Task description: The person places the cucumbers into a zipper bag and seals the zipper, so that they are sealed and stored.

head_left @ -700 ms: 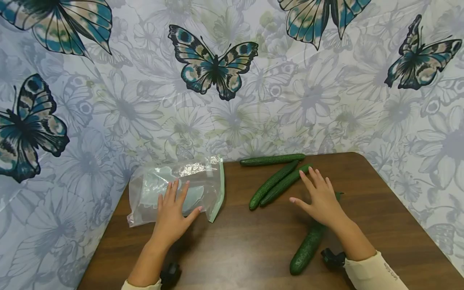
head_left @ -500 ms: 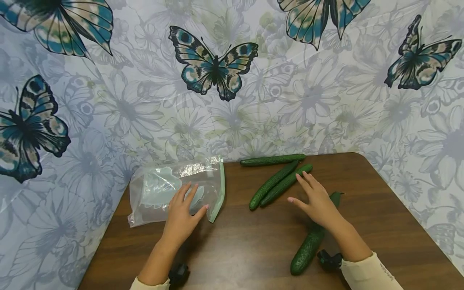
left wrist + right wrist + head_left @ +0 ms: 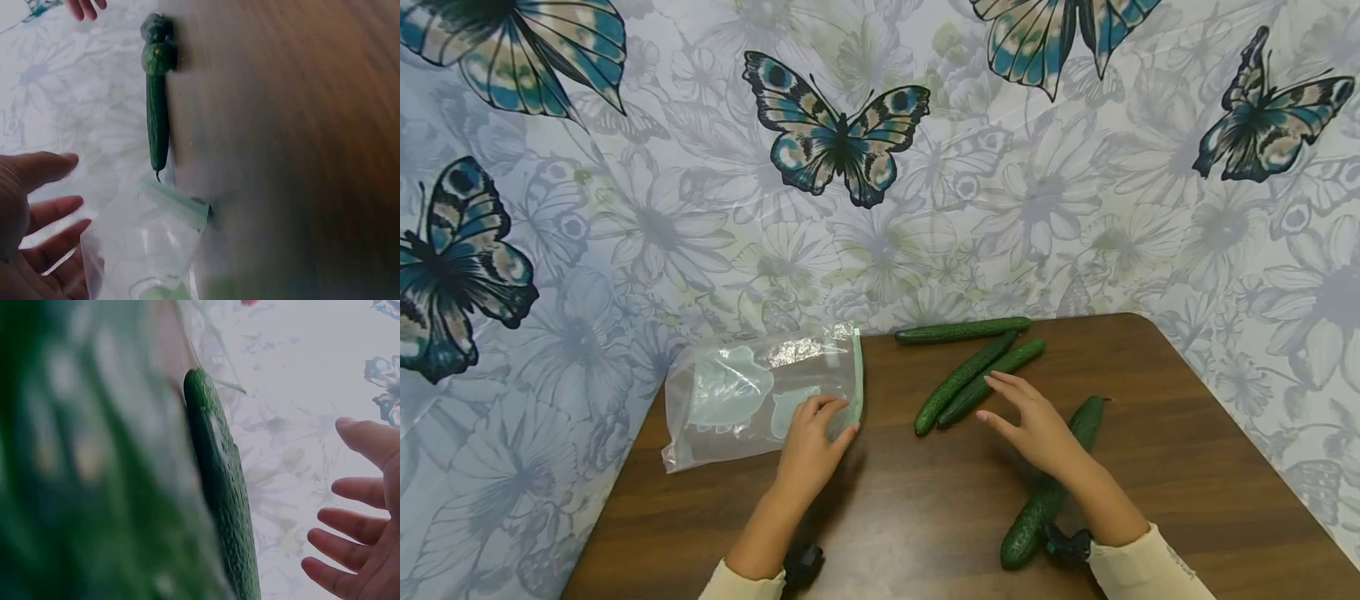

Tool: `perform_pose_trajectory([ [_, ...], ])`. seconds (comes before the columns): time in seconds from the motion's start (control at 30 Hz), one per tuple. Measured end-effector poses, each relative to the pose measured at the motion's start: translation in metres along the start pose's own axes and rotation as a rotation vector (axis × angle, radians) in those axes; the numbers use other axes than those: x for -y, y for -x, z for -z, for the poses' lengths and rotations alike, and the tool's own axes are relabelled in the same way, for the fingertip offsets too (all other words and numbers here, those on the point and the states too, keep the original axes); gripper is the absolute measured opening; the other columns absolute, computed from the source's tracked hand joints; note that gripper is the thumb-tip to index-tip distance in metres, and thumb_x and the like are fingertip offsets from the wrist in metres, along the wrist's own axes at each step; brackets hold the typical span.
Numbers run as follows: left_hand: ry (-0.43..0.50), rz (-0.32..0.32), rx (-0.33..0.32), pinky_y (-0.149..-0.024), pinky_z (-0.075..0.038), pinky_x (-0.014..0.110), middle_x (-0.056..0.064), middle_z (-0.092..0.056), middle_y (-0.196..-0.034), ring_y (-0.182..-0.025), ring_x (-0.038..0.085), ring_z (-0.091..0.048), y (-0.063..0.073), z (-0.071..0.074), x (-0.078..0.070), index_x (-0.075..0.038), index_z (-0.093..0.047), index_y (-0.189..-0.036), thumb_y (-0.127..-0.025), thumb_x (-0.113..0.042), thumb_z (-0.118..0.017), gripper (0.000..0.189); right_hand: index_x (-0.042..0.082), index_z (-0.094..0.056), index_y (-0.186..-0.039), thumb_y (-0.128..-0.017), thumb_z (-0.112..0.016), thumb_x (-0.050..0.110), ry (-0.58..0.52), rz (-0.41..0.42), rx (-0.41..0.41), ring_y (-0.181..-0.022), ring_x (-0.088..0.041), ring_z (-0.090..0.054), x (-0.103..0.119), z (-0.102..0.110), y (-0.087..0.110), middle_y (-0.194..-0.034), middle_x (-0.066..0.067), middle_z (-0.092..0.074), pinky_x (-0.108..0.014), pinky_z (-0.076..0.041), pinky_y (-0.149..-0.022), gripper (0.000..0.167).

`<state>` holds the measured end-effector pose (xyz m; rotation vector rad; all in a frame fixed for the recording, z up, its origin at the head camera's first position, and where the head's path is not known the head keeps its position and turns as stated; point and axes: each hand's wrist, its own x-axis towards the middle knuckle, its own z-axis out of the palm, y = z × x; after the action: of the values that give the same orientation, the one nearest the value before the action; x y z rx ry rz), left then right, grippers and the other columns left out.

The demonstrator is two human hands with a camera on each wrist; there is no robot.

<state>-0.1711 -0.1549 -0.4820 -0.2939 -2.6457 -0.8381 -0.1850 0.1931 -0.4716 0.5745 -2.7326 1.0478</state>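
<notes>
My left hand [image 3: 811, 446] is held over the near right part of a clear zip bag [image 3: 730, 392], fingers bent and holding nothing. The bag lies flat at the table's left, its pale green zip strip [image 3: 181, 205] facing right. My right hand [image 3: 1033, 425], fingers spread and slightly bent, hovers between two groups of cucumbers. Beyond its fingertips two cucumbers [image 3: 958, 383] lie side by side on a slant, with another cucumber [image 3: 962, 331] along the back edge. Under the right wrist lies a thicker cucumber [image 3: 1028, 525], partly covered by the forearm. It fills the left of the right wrist view, blurred.
The brown wooden table [image 3: 910, 517] has a rounded far right corner. Right behind it hangs a cloth backdrop [image 3: 880, 258] printed with flowers and butterflies. A black wrist camera [image 3: 1067, 543] sits under the right cuff, close to the thicker cucumber.
My left hand has moved right across the bag toward its zip strip, its fingers bending more. My right hand has drifted left and a little nearer. The bag and cucumbers stay in place.
</notes>
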Motion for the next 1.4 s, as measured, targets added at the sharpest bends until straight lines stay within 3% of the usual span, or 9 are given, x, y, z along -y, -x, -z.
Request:
perform_pose_trajectory([
  [0.17,-0.078,0.027,-0.017,-0.094,-0.048,0.049,0.012,-0.065,-0.117,-0.108,0.034,-0.059,-0.007,-0.009,0.0,-0.005,-0.072,-0.116,-0.084,-0.028,-0.083,0.041,0.01,-0.05,-0.149,-0.096,-0.07,0.034,-0.046,-0.009,0.024,-0.139,-0.04,-0.049,0.008,-0.006,-0.003,-0.154,-0.014,-0.047,-0.061,-0.045,-0.107,0.063],
  [0.47,-0.202,0.143,0.08,-0.082,-0.043,0.049,0.014,-0.064,-0.11,-0.101,0.035,-0.058,-0.014,-0.018,0.001,-0.006,-0.071,-0.112,-0.081,-0.041,-0.084,0.049,0.014,-0.052,-0.148,-0.097,-0.067,0.041,-0.124,-0.019,0.037,-0.141,-0.036,-0.049,0.02,-0.019,-0.011,-0.152,-0.01,-0.05,-0.061,-0.043,-0.11,0.06],
  [0.6,-0.267,0.138,0.098,-0.077,-0.042,0.046,0.013,-0.061,-0.101,-0.095,0.034,-0.057,-0.016,-0.021,0.003,-0.007,-0.068,-0.104,-0.077,-0.04,-0.087,0.046,0.013,-0.054,-0.146,-0.097,-0.067,0.04,-0.183,-0.039,0.052,-0.134,-0.035,-0.055,0.024,-0.025,-0.017,-0.149,-0.008,-0.053,-0.056,-0.048,-0.106,0.058],
  [0.77,-0.329,0.113,0.096,-0.071,-0.042,0.043,0.013,-0.061,-0.095,-0.09,0.034,-0.057,-0.016,-0.023,0.007,-0.006,-0.065,-0.096,-0.075,-0.026,-0.089,0.038,0.016,-0.057,-0.144,-0.098,-0.066,0.037,-0.289,-0.1,0.093,-0.13,-0.033,-0.059,0.029,-0.036,-0.029,-0.144,-0.008,-0.057,-0.048,-0.052,-0.105,0.051],
  [0.93,-0.362,0.073,0.076,-0.065,-0.045,0.046,0.014,-0.063,-0.087,-0.081,0.036,-0.061,-0.017,-0.023,0.008,-0.003,-0.066,-0.088,-0.079,-0.01,-0.08,0.018,0.017,-0.058,-0.143,-0.099,-0.066,0.035,-0.363,-0.153,0.146,-0.123,-0.03,-0.063,0.035,-0.05,-0.038,-0.138,-0.011,-0.061,-0.042,-0.056,-0.099,0.048],
  [1.03,-0.348,0.064,0.076,-0.063,-0.045,0.045,0.012,-0.063,-0.084,-0.077,0.034,-0.061,-0.018,-0.023,0.008,-0.004,-0.067,-0.085,-0.083,-0.007,-0.072,0.007,0.016,-0.059,-0.142,-0.098,-0.067,0.034,-0.394,-0.185,0.163,-0.118,-0.027,-0.065,0.039,-0.059,-0.042,-0.136,-0.009,-0.063,-0.039,-0.058,-0.093,0.048],
  [1.13,-0.296,0.077,0.083,-0.063,-0.043,0.039,0.007,-0.062,-0.082,-0.073,0.027,-0.058,-0.019,-0.021,0.005,-0.006,-0.068,-0.086,-0.088,-0.009,-0.07,0.004,0.012,-0.059,-0.141,-0.098,-0.067,0.032,-0.416,-0.199,0.174,-0.118,-0.023,-0.065,0.042,-0.068,-0.046,-0.136,-0.006,-0.064,-0.038,-0.057,-0.096,0.048],
  [1.4,-0.039,0.09,0.039,-0.069,-0.049,0.034,0.005,-0.063,-0.088,-0.079,0.019,-0.059,-0.02,-0.004,-0.015,-0.009,-0.067,-0.089,-0.094,-0.013,-0.068,0.007,0.007,-0.061,-0.138,-0.098,-0.067,0.028,-0.469,-0.21,0.184,-0.119,-0.027,-0.067,0.054,-0.087,-0.056,-0.134,-0.01,-0.067,-0.043,-0.056,-0.097,0.045],
])
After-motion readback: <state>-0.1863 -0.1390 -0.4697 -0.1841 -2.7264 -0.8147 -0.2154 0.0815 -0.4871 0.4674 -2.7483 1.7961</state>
